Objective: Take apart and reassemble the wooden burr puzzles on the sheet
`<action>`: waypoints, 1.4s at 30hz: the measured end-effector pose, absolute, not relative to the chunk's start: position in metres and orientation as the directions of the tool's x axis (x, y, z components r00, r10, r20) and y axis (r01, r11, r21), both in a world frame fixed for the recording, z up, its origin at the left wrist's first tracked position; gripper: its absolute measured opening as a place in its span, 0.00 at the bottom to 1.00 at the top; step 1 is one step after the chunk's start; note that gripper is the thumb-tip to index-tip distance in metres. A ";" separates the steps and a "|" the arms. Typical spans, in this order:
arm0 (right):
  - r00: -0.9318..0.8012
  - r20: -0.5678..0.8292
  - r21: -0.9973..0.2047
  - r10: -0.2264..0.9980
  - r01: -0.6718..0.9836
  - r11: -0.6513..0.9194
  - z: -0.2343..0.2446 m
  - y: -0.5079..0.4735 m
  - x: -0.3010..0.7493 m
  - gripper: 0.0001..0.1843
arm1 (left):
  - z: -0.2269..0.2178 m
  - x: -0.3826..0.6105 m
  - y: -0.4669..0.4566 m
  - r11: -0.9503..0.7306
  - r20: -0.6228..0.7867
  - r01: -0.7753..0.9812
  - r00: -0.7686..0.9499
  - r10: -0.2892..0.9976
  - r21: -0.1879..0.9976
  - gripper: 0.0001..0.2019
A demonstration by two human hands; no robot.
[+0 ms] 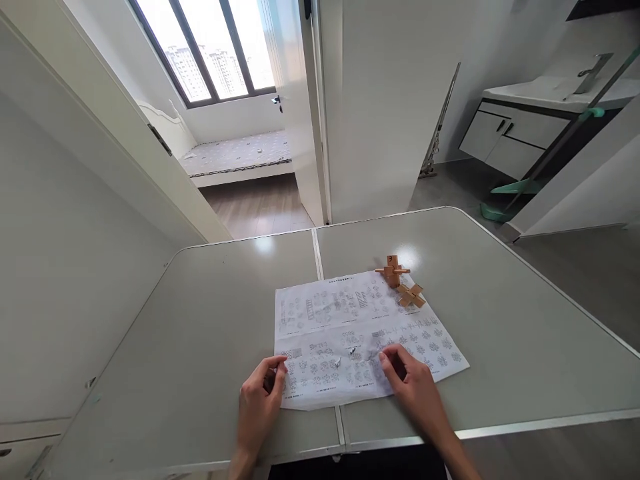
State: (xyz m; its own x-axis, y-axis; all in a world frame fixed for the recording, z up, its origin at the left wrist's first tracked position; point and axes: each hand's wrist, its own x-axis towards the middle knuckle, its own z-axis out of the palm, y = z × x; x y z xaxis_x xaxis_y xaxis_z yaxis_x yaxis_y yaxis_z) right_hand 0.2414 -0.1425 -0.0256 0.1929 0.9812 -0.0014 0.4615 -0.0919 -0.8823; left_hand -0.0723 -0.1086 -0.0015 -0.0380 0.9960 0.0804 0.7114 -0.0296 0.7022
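A creased white sheet [320, 327] printed with small diagrams lies on the table. At its left edge, my left hand [261, 397] has thumb and index finger pinched together. Whether the paper or something tiny is between them I cannot tell. My right hand [411, 381] is over the sheet's lower right part, thumb and fingertips closed together; what they hold, if anything, is too small to see. Between both hands, a small dark silvery piece [353, 351] and a small light silvery piece [337, 363] rest on the paper. Two wooden interlocking puzzles, one standing [393, 270] and one lower [411, 295], sit at its upper right.
The grey-green folding table [225, 320] has a metal rim and a seam [317, 255] across its middle. Beyond it are an open door [290, 100], a bed [240, 150] and a window. A washbasin cabinet [515, 133] and green-ended cleaning tools [495, 212] stand to the right.
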 end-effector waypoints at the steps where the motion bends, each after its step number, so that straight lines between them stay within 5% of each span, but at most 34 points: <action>1: 0.193 -0.003 -0.882 0.981 0.462 -0.093 -0.025 -0.143 0.241 0.23 | -0.001 -0.072 -0.109 -0.026 0.079 0.709 -0.042 0.996 0.705 0.20; 34: 0.186 -0.067 -0.892 0.980 0.429 -0.142 -0.026 -0.140 0.245 0.24 | 0.002 -0.070 -0.111 -0.001 0.067 0.692 -0.068 0.995 0.721 0.19; 38: 0.173 -0.133 -0.944 0.976 0.277 -0.178 -0.022 -0.127 0.245 0.24 | 0.000 -0.070 -0.113 0.004 0.063 0.692 -0.071 0.995 0.722 0.19; 42: 0.132 -0.202 -0.977 0.970 -0.089 -0.192 -0.018 -0.104 0.240 0.23 | -0.002 -0.071 -0.114 0.000 0.059 0.689 -0.062 0.996 0.725 0.19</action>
State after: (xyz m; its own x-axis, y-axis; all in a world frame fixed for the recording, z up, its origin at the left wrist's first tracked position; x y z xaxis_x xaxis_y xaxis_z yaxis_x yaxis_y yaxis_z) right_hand 0.2399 -0.1039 -0.0182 0.1321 0.9704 -0.2023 -0.0893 -0.1916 -0.9774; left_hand -0.0710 -0.1137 -0.0021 -0.0621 0.9963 0.0587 0.6887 0.0002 0.7251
